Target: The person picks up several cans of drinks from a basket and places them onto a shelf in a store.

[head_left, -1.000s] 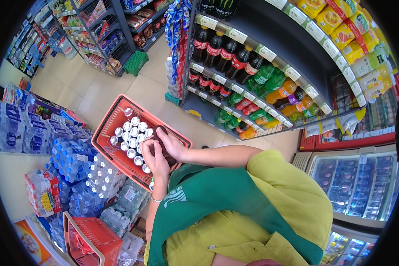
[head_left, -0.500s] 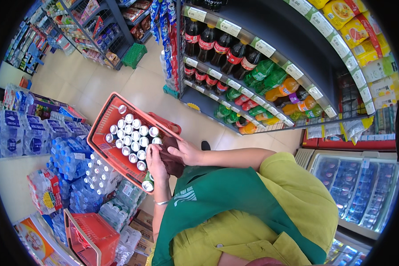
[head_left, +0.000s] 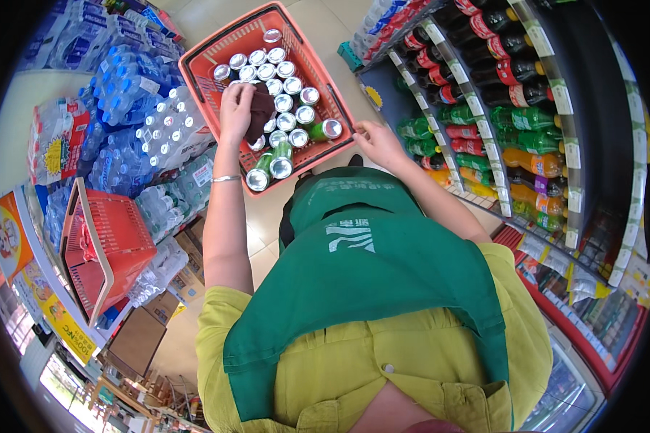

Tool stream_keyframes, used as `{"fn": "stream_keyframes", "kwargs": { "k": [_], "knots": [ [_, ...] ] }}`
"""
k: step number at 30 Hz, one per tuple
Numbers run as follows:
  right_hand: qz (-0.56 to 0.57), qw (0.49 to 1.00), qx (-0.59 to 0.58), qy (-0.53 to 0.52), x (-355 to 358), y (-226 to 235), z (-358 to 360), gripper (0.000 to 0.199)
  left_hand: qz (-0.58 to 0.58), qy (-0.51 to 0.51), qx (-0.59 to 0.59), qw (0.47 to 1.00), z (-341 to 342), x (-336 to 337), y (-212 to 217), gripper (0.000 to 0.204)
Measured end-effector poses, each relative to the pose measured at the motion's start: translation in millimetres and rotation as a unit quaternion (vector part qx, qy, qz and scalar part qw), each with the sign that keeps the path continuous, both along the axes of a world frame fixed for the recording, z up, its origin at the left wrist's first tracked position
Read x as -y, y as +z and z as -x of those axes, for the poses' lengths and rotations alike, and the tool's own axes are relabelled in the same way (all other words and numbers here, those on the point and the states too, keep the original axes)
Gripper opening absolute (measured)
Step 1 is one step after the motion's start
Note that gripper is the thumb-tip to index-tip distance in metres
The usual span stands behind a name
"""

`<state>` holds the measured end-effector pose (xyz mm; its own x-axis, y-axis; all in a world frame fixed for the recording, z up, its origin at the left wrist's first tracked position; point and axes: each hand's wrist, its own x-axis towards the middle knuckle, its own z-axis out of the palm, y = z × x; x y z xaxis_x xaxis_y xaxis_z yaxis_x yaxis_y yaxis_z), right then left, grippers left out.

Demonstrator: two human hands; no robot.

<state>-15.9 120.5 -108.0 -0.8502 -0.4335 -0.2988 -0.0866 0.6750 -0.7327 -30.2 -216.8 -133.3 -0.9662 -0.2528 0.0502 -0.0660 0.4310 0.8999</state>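
At the near right corner of a red basket (head_left: 227, 47), the right hand (head_left: 380, 146) curled its fingers loosely; whether they gripped it, I could not tell. Slightly farther, at left, the left hand (head_left: 236, 114), fingers closed, pinched a dark cloth (head_left: 261, 110) over silver-topped cans (head_left: 266, 71) inside the basket.

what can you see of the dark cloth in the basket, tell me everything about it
The dark cloth is plain brownish maroon, looks like soft fabric, and is bunched into uneven folds. The left hand grips it from its left side, hiding part of it. It hangs above the metal-topped cans inside the orange-red basket, covering some of them from view; whether it presses on them is hard to tell.
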Motion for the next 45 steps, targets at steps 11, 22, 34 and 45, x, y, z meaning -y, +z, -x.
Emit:
{"fn": "stream_keyframes", "kwargs": {
  "k": [11, 22, 34, 45],
  "knots": [
    [-0.040, 0.979, -0.080, 0.184, 80.0, -34.4, 11.1, 0.029, -0.061, 0.010, 0.170, 0.984, -107.8, -1.4, -47.7, 0.030],
    [-0.081, 0.912, 0.025, 0.402, 156.9, -41.6, -12.7, 0.064, 0.122, -0.064, 0.179, 0.974, -159.4, -24.0, -21.4, 0.065],
    [0.006, 0.984, 0.119, 0.135, 133.1, -35.5, 8.7, 0.059, 0.142, -0.129, 0.183, 0.964, -148.5, -13.3, -33.1, 0.060],
    [0.456, 0.847, 0.272, -0.032, 79.8, 60.6, 8.9, 0.055, -0.550, 0.026, 0.099, 0.829, -77.5, -46.8, 53.6, 0.054]
  ]
}}
